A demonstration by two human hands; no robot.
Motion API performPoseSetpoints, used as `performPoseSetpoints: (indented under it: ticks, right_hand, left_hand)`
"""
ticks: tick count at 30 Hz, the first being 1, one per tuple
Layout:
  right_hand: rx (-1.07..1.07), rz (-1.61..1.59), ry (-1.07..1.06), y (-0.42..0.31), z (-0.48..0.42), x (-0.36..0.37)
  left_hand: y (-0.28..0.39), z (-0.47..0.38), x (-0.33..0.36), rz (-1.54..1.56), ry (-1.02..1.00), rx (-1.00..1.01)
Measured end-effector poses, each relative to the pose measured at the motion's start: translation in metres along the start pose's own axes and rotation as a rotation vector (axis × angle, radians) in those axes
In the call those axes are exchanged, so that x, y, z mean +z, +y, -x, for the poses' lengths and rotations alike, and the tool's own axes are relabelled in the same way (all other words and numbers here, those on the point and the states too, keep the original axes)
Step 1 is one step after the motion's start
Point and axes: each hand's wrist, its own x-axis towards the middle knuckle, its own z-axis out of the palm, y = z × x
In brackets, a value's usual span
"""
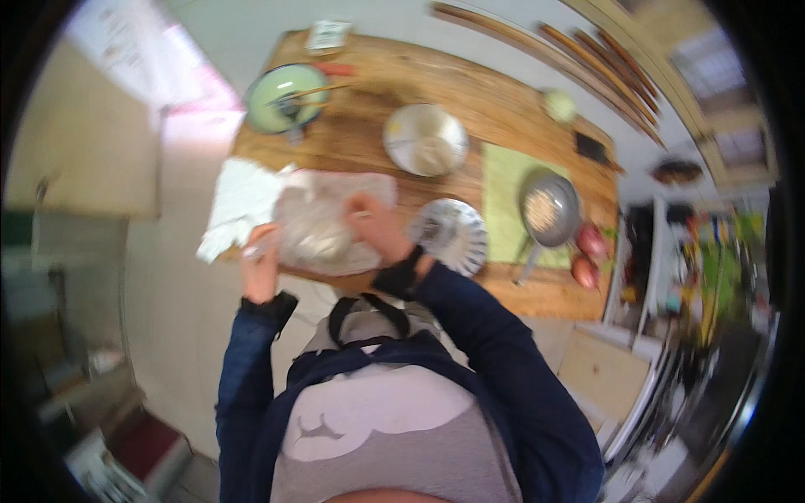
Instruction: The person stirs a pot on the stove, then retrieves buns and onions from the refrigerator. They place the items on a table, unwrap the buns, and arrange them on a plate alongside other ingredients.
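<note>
A clear plastic bag with a pale lump inside lies at the front of the wooden table, on what looks like a pink-edged board or mat. My left hand pinches plastic at its left side, beside a white cloth or paper towel. Over the bag's right part, my right hand has its fingers curled, with plastic seeming to glint at them. Motion blur hides the exact grip. Just right of that hand is a fluted plate. Behind it sits a white bowl with something pale inside.
A green enamel basin holding a utensil stands at the back left. On a yellow-green mat rests a grey pan of pale pieces, with red onions beside it. Wooden sticks line the wall side.
</note>
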Motion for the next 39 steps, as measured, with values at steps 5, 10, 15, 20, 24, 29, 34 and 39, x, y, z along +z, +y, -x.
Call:
performPoseSetpoints:
  ticks: [5, 10, 15, 20, 24, 29, 34, 39]
  right_hand:
    - [-0.145, -0.038, 0.165, -0.046, 0.004, 0.011]
    - [-0.004, -0.278, 0.309, -0.074, 0.003, -0.035]
    - [0.162, -0.287, 0.336, -0.065, 0.020, -0.071]
    - [-0.033, -0.234, 0.392, -0.088, 0.033, -0.088]
    - [-0.400, 0.011, 0.201, -0.115, 0.045, -0.054]
    - [-0.482, 0.257, -0.177, -0.082, 0.035, 0.011]
    - [-0.454, 0.750, -0.325, -0.010, -0.022, 0.042]
    - [-0.277, 0.975, -0.539, 0.012, -0.049, 0.048]
  left_hand:
    - [0.032, -0.015, -0.006, 0.095, -0.147, 0.011]
    - [0.058, -0.037, -0.039, 0.174, -0.081, 0.086]
    - [0.071, -0.004, -0.044, -0.129, -0.070, 0.186]
    - [0.070, 0.024, -0.036, -0.143, -0.137, 0.092]
    - [0.072, 0.028, -0.029, -0.058, -0.106, 0.106]
    - [0.072, 0.031, -0.028, -0.017, -0.101, 0.109]
    - [0.070, 0.031, -0.033, 0.005, -0.164, 0.070]
    - [0.063, 0.035, -0.033, 0.121, -0.260, 0.024]
